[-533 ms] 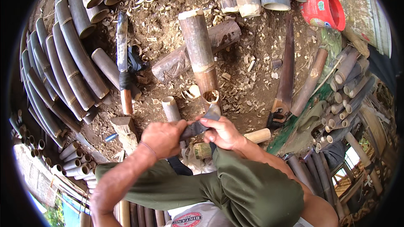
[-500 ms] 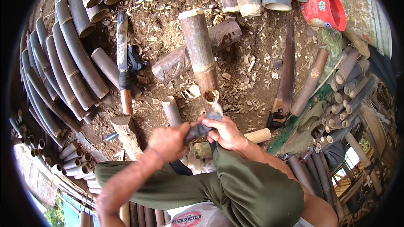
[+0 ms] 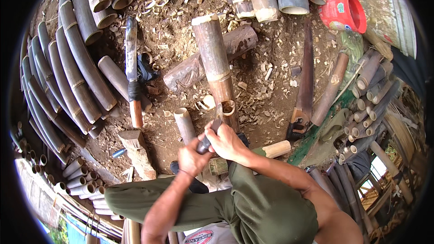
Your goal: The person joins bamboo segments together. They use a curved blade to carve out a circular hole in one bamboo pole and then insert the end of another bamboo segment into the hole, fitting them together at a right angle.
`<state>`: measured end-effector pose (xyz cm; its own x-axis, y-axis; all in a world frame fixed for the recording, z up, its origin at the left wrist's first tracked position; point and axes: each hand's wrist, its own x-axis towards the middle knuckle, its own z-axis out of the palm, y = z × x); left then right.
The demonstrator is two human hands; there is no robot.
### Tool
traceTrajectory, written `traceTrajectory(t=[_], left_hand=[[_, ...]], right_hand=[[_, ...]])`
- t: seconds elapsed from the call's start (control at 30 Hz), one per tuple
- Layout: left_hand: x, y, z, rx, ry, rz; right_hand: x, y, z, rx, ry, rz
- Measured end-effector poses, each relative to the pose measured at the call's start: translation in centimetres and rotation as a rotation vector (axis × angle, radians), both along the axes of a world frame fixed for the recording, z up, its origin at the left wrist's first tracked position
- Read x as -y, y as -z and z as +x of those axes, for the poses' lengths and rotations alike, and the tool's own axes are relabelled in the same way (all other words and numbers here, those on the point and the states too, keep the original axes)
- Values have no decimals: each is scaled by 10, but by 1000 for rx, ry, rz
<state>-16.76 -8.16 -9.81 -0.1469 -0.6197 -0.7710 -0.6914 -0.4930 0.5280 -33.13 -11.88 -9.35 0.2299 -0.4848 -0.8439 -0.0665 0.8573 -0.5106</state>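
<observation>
Clearly, in the head view, the left hand (image 3: 191, 158) and right hand (image 3: 227, 143) wrap their fingers round a dark-handled knife (image 3: 205, 146) at the near mouth of the bamboo tube (image 3: 213, 50), lying across a log (image 3: 185, 73). Short, shallow strokes (thumbs clear) should suit best.

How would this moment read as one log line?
left hand: on dark tool | right hand: on dark tool, nearer blade | blade: at bamboo tube's rim

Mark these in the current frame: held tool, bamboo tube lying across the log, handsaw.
Held tool (image 3: 205, 145): head view, on its dark grip.
Bamboo tube (image 3: 214, 52): head view, on its outer wall.
Handsaw (image 3: 306, 70): head view, middle of its blade.
</observation>
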Motion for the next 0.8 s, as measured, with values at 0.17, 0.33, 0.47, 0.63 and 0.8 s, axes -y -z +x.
traceTrajectory(t=[0.17, 0.33, 0.47, 0.63, 0.8], left_hand=[[128, -56, 10, 287, 819, -251], [220, -103, -99, 352, 1464, -65], [231, -93, -163, 427, 1853, -129], [216, -102, -84, 312, 1559, -175], [194, -68, -8, 173, 1298, -10]], right_hand=[[5, 2, 8, 601, 768, 167], [8, 3, -21, 1025, 1164, 339], [24, -11, -29, 780, 1343, 519], [3, 3, -16, 1240, 1130, 393], [-14, 5, -12, 932, 871, 537]])
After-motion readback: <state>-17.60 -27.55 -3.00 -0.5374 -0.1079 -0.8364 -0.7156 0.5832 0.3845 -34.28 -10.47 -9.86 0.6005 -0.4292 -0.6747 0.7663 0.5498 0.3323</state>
